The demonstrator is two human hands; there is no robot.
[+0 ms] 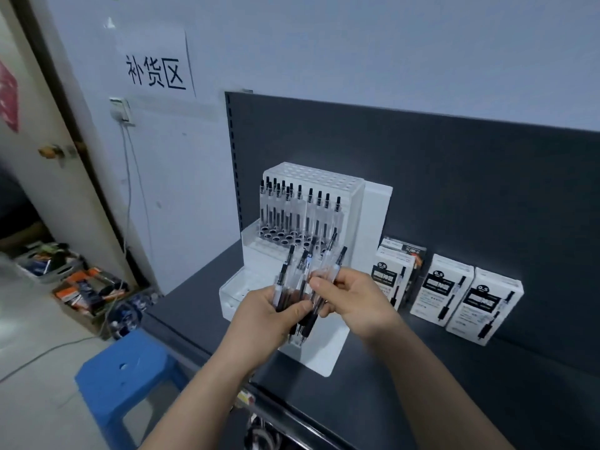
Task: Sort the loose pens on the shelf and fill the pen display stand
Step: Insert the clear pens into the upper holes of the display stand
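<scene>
Left hand (271, 308) grips a bunch of pens (297, 287) above the shelf (406, 378); right hand (352, 302) pinches one pen in the bunch, before the stand (354, 203).

Pale wall (324, 43) w/ sign (156, 73), blue stool (130, 368)

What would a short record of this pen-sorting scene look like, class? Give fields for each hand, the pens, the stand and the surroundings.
Left hand: grips a bundle of clear-barrelled black pens low down
Right hand: pinches the same bundle near its top
White plastic pen display stand: partly filled, upright pens in it, several holes empty
White cardboard pen boxes: upright on the dark grey shelf, right of the stand
Blue plastic stool: on the floor, left of the shelf
</scene>
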